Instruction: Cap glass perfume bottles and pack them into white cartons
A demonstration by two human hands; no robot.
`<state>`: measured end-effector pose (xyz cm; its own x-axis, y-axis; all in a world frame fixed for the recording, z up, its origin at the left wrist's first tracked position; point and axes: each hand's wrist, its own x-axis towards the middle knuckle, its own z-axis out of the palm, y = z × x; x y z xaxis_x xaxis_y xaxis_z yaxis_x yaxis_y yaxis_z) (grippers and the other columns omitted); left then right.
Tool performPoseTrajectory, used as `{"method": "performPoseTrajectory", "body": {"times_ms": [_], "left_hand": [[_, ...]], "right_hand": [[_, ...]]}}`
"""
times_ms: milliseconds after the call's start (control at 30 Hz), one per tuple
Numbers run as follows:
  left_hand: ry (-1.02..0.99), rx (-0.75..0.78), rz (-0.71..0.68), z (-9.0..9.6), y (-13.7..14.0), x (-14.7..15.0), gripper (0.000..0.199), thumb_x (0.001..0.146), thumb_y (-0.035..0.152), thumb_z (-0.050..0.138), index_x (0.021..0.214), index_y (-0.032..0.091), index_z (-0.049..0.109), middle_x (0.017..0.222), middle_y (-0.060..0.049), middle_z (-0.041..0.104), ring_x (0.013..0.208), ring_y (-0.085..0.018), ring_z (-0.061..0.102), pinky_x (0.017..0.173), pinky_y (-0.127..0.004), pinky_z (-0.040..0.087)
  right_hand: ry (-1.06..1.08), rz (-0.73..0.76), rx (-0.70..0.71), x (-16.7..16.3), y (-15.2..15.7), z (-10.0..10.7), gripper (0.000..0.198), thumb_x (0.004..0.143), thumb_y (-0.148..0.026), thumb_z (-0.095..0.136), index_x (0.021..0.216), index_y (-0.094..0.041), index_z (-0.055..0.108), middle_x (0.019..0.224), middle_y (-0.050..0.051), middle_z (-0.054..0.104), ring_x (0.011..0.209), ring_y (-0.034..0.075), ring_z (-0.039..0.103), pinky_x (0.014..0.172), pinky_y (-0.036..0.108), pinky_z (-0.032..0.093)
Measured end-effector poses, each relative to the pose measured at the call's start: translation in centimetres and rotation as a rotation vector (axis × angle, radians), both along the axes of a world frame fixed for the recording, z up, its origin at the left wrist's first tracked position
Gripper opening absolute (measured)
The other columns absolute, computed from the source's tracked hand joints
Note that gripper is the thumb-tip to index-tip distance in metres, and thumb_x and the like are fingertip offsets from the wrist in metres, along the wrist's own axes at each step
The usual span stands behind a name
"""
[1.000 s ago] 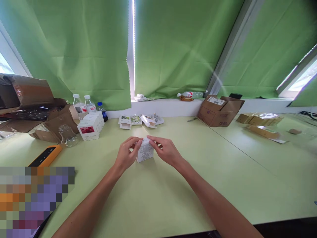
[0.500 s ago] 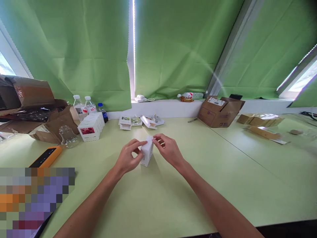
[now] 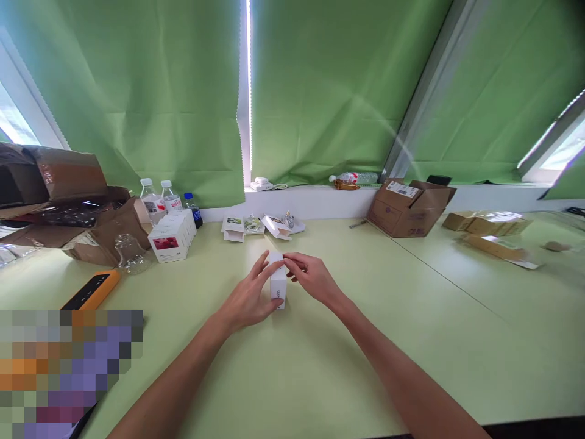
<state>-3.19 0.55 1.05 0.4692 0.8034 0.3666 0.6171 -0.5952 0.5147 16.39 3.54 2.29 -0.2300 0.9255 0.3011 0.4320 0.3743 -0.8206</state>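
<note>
A small white box (image 3: 278,288) stands upright on the table in front of me, with small dark print on its near face. My left hand (image 3: 251,297) grips it from the left, the thumb on the lower near face and the index finger across the top. At the upper right edge, the fingertips of my right hand (image 3: 311,274) are pinched together against the box. The other fingers of that hand are curled beneath. Whether a flap lies between its fingertips is too small to see.
A row of white boxes (image 3: 171,241) stands at left by bottles (image 3: 153,204), a clear glass vessel (image 3: 131,256) and an orange power strip (image 3: 98,288). Opened small boxes (image 3: 234,229) lie behind my hands. Cardboard cartons stand left (image 3: 109,225) and right (image 3: 397,210).
The white box has turned so its narrow face points toward me. My left hand has spread around it, its thumb moving lower. My right hand stays at the top edge.
</note>
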Motion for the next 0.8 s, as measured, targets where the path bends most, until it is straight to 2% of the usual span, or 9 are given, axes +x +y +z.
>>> {"method": "performPoseTrajectory", "body": {"times_ms": [133, 233, 300, 433, 533, 667, 800], "left_hand": [[-0.021, -0.047, 0.005, 0.3, -0.2, 0.2, 0.073, 0.079, 0.033, 0.063, 0.141, 0.039, 0.026, 0.152, -0.004, 0.022, 0.119, -0.024, 0.052, 0.088, -0.036, 0.051], [-0.045, -0.046, 0.066, 0.0, 0.1, 0.2, 0.072, 0.076, 0.037, 0.066, 0.138, 0.038, 0.031, 0.147, -0.005, 0.027, 0.103, -0.02, 0.061, 0.082, -0.036, 0.053], [-0.047, -0.032, 0.099, -0.3, 0.5, 0.2, 0.072, 0.074, 0.039, 0.067, 0.137, 0.039, 0.032, 0.145, -0.005, 0.028, 0.095, -0.019, 0.062, 0.077, -0.035, 0.054], [-0.068, 0.039, 0.144, -1.1, 1.2, 0.0, 0.072, 0.073, 0.041, 0.069, 0.136, 0.038, 0.034, 0.141, -0.005, 0.031, 0.105, -0.021, 0.058, 0.08, -0.036, 0.054], [-0.082, 0.066, 0.182, -1.6, 1.9, -0.2, 0.075, 0.071, 0.044, 0.07, 0.136, 0.037, 0.035, 0.138, -0.006, 0.032, 0.106, -0.022, 0.056, 0.081, -0.038, 0.054], [-0.102, 0.096, 0.221, -2.0, 2.8, -0.9, 0.077, 0.069, 0.046, 0.072, 0.136, 0.037, 0.036, 0.136, -0.006, 0.031, 0.111, -0.022, 0.052, 0.086, -0.037, 0.052], [-0.061, 0.113, 0.358, -2.1, 3.7, -1.9, 0.079, 0.069, 0.047, 0.072, 0.137, 0.037, 0.034, 0.136, -0.007, 0.031, 0.11, -0.023, 0.053, 0.076, -0.034, 0.054]], "right_hand": [[-0.28, -0.064, 0.136, -0.2, -0.5, 0.1, 0.045, 0.096, -0.046, 0.028, 0.085, -0.022, 0.064, 0.068, 0.002, 0.065, 0.058, 0.016, 0.057, 0.056, 0.028, 0.042], [-0.467, -0.048, 0.162, -0.3, -0.9, 0.2, 0.042, 0.097, -0.038, 0.026, 0.08, -0.022, 0.061, 0.062, 0.001, 0.063, 0.053, 0.015, 0.052, 0.053, 0.027, 0.034], [-0.538, -0.023, 0.156, -0.3, -0.9, 0.1, 0.034, 0.095, -0.03, 0.031, 0.082, -0.022, 0.061, 0.068, 0.001, 0.066, 0.054, 0.015, 0.052, 0.053, 0.026, 0.031], [-0.634, -0.009, 0.149, -0.3, -0.6, -0.3, 0.026, 0.09, -0.022, 0.036, 0.079, -0.021, 0.061, 0.072, 0.002, 0.068, 0.058, 0.015, 0.055, 0.055, 0.025, 0.031], [-0.671, 0.01, 0.135, -0.4, -0.4, -0.5, 0.03, 0.091, -0.025, 0.035, 0.082, -0.022, 0.064, 0.075, 0.003, 0.069, 0.062, 0.017, 0.059, 0.058, 0.026, 0.034], [-0.663, 0.046, 0.11, -0.3, -0.2, -0.9, 0.033, 0.092, -0.033, 0.037, 0.105, -0.023, 0.066, 0.1, 0.005, 0.072, 0.08, 0.02, 0.065, 0.067, 0.028, 0.041], [-0.665, 0.051, 0.083, -0.1, 0.1, -1.3, 0.038, 0.093, -0.037, 0.037, 0.116, -0.021, 0.063, 0.111, 0.006, 0.069, 0.095, 0.023, 0.064, 0.075, 0.03, 0.045]]}}
